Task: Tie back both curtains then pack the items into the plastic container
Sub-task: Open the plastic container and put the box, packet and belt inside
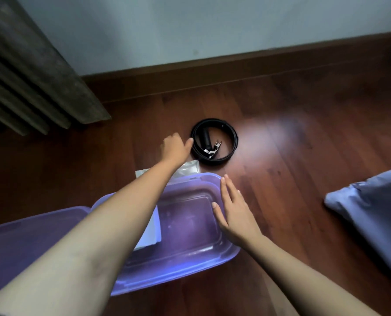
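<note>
On the wood floor near the wall there's a coiled black belt (pixel 214 139), and the left hand (pixel 175 147) is reaching out to it with fingers curled, a fingertip touching its left edge, nothing gripped yet. The right hand (pixel 232 209) is flat with fingers spread, resting on the right rim of the purple plastic container (pixel 190 258), which sits just in front of the belt with white paper (pixel 152 233) inside.

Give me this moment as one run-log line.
left hand: reaching, at coiled black belt | right hand: open, on plastic container rim | belt: on floor, unpacked
</note>
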